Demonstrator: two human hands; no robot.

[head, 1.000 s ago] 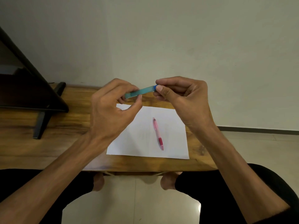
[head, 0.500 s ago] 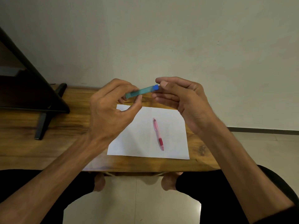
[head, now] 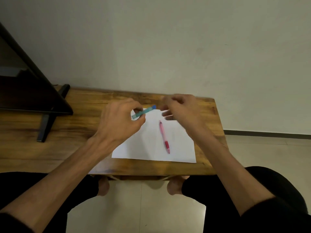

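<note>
Left hand [head: 119, 122] pinches the teal stick [head: 144, 112] at frame centre, blue end offered to the loosely curled, empty right hand [head: 183, 110], probably for uncapping.

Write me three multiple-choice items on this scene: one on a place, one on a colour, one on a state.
1. Where does the pink pen lie?
A. on the white sheet
B. on the bare wood
C. on the floor

2. What colour is the stick at the left hand?
A. yellow
B. black
C. teal

3. What state is that stick in?
A. lying loose on the sheet
B. pinched in the left hand's fingers
C. lying on the floor

Answers:
1 A: white paper shows all around the pen.
2 C: its body is teal, with a blue end.
3 B: finger and thumb close on its near end.
</note>
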